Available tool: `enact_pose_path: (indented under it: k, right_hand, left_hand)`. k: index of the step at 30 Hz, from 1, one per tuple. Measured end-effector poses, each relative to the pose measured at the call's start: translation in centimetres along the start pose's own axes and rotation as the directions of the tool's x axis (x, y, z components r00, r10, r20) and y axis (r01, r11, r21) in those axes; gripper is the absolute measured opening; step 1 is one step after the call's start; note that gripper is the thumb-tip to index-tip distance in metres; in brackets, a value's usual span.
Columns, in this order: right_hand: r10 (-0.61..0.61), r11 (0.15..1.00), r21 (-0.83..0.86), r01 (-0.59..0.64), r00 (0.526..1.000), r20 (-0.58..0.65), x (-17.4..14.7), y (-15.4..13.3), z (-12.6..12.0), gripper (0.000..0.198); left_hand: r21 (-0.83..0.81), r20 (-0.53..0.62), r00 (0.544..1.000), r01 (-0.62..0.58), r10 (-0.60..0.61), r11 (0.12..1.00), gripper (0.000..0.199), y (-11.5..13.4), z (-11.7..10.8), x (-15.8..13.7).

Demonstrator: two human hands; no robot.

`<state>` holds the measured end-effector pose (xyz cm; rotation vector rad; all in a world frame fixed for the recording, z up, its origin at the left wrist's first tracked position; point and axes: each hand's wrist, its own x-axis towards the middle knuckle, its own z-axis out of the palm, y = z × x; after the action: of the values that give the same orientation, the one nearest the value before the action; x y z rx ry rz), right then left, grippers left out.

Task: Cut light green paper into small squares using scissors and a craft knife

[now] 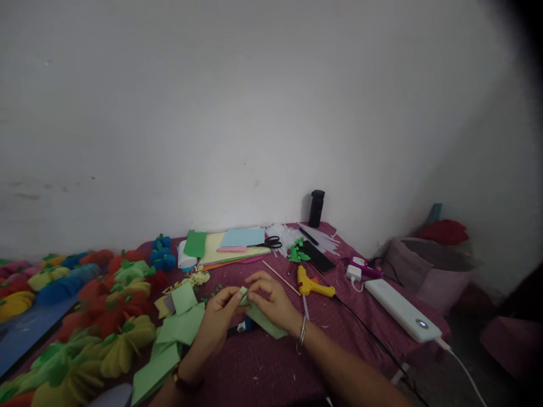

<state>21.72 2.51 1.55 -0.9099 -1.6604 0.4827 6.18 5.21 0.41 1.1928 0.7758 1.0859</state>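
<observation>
Both my hands meet over the middle of the table. Between thumb and fingertips, my left hand (219,316) pinches the end of a light green paper strip (266,323). My right hand (274,304) has its fingers closed on the same strip, whose long part hangs out below the palm. The pinched end looks folded or rolled, partly covered by the fingers. More light green paper pieces (180,328) lie in an overlapping pile beside my left wrist. A dark blue object (248,324), perhaps a cutter, is partly hidden under the strip.
Many colourful pumpkin-shaped crafts (121,311) fill the left side. Behind my hands are coloured sheets (244,237), scissors (274,242), green leaf cut-outs (298,250) and a phone (318,257). A yellow glue gun (314,284), a white power bank (401,310) and a black bottle (316,209) stand or lie rightward.
</observation>
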Motion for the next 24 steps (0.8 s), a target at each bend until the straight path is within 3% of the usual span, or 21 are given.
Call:
enact_pose_path:
  k: [6, 16, 24]
  right_hand:
    - [0.033, 0.999, -0.011, -0.034, 0.999, -0.016, 0.0, 0.3, 0.2, 0.01]
    - [0.05, 0.998, 0.032, -0.049, 0.998, -0.029, 0.0, 0.6, 0.6, 0.011]
    - [0.098, 0.985, 0.139, -0.103, 0.994, 0.043, 0.0, 0.9, 0.5, 0.024]
  left_hand:
    - [0.07, -0.021, 0.998, 0.054, -0.053, 0.996, 0.034, -0.4, -0.4, 0.0]
    - [0.345, 0.008, 0.988, -0.15, 0.157, 0.926, 0.024, 0.6, -0.6, 0.3]
    - [0.21, -0.024, 1.0, 0.013, -0.008, 0.978, 0.03, 0.5, -0.1, 0.1]
